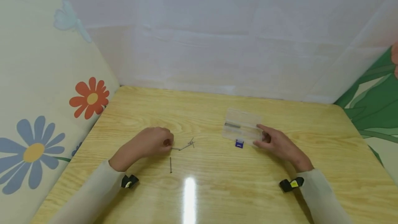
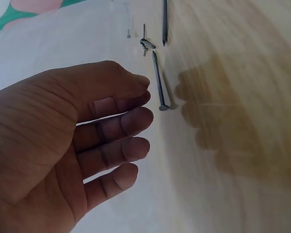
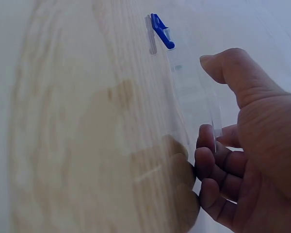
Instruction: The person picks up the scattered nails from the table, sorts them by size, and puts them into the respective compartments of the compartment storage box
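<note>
My left hand (image 1: 155,141) hovers just above the table, fingers curved and nothing between them. Close by its thumb and index fingertips lies a grey nail (image 2: 158,82), with its flat head toward the hand. Another nail (image 1: 170,165) lies nearer to me, apart from the rest. A small cluster of nails (image 1: 191,143) is to the right of the left hand. At the right, a clear plastic box (image 1: 242,117) with a blue clasp (image 1: 239,143) sits on the table. Inside it is a dark nail (image 1: 232,125). My right hand (image 1: 276,142) holds the box's right end between thumb and fingers.
The wood-patterned table (image 1: 211,168) reaches back to a white cloth wall (image 1: 199,44). Flower-printed panels stand at the left (image 1: 34,78) and right (image 1: 379,103) edges. Each wrist carries a black strap-on camera.
</note>
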Motion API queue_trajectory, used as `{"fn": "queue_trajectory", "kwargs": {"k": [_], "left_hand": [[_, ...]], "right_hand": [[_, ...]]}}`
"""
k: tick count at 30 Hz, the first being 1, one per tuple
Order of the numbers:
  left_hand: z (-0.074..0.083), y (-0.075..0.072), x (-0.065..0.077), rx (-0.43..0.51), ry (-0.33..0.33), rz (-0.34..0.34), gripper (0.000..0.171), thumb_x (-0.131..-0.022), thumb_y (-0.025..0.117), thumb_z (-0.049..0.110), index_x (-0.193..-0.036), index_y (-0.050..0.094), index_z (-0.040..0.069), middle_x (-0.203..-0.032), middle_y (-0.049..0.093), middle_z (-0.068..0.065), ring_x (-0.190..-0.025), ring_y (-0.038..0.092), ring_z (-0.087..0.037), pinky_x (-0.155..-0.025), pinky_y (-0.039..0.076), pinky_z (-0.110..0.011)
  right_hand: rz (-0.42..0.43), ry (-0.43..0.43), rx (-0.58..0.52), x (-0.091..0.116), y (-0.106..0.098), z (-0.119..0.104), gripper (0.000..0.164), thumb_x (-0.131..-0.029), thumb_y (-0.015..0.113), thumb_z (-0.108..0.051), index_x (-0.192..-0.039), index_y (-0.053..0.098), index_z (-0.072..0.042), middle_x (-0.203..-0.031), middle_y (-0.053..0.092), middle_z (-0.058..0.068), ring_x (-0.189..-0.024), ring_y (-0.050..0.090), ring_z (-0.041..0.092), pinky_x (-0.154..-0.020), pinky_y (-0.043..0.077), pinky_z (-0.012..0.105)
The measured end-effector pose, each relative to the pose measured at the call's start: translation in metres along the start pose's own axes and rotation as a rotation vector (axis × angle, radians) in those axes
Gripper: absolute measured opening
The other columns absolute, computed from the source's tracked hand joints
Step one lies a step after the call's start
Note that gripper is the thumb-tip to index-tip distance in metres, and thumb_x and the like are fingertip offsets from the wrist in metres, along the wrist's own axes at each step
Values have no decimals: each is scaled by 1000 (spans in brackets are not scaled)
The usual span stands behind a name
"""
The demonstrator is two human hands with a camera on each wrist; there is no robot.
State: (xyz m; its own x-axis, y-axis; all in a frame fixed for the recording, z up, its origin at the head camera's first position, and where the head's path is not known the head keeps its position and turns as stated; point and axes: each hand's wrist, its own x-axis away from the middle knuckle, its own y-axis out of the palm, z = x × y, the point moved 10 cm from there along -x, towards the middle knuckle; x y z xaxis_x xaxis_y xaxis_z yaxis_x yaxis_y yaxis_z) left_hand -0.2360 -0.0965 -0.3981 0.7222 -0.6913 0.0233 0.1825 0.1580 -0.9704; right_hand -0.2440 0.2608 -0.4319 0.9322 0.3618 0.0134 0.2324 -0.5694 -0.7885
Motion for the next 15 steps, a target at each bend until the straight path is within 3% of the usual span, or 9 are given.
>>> {"fn": "queue_trajectory", "kwargs": {"k": [6,15], "left_hand": [[-3,2,9,15,-1,9,19,-88,70,6,-78,65,21,-76,54,12,-68,47,-5,-62,45,-27],[-4,4,10,19,-2,2,21,-88,70,3,-77,64,21,-76,54,13,-67,46,-5,-60,44,-27]], "right_hand": [[4,-2,-2,-1,-1,-1,73,-97,73,-28,-151,41,9,-97,59,4,-81,53,17,-74,49,36],[1,2,-9,-1,0,0,74,-97,73,-29,-151,40,9,-97,58,4,-80,51,18,-73,47,35]]}}
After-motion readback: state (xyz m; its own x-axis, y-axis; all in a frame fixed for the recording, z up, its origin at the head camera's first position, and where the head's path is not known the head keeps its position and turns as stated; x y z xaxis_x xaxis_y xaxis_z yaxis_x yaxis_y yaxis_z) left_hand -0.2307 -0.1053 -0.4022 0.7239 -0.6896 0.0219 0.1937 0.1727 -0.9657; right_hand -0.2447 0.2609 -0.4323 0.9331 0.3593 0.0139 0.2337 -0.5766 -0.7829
